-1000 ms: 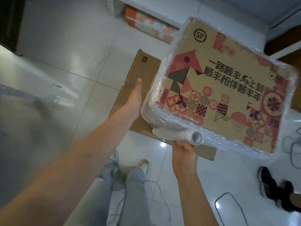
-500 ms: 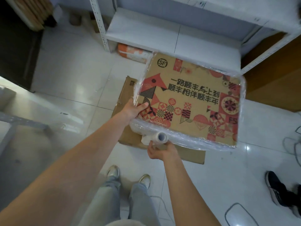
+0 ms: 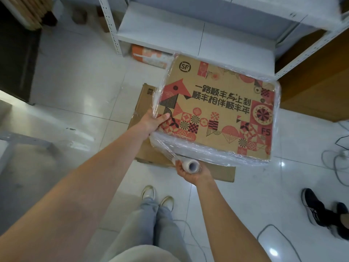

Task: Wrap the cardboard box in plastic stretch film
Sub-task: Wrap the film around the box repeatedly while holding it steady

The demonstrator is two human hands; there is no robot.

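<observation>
A brown cardboard box [image 3: 222, 95] with red and black printed patterns is held up in front of me, its edges covered in clear stretch film [image 3: 207, 148]. My left hand [image 3: 154, 121] grips the box's near left corner, thumb on the printed face. Just below the box's near edge, my right hand [image 3: 188, 172] grips the white roll of stretch film [image 3: 189, 165], its open core facing me. A twisted strand of film runs from the roll up to the box's near left corner.
A flattened cardboard sheet [image 3: 149, 154] lies on the tiled floor under the box. White metal shelving [image 3: 188, 33] stands behind, with an orange package [image 3: 149, 55] beneath it. Cables [image 3: 336, 163] and another person's black shoes [image 3: 321, 208] are at the right. My own feet [image 3: 156, 195] are below.
My left hand went from flat beside the box to gripping its near left corner. The roll in my right hand swung from lying along the near edge to pointing at me.
</observation>
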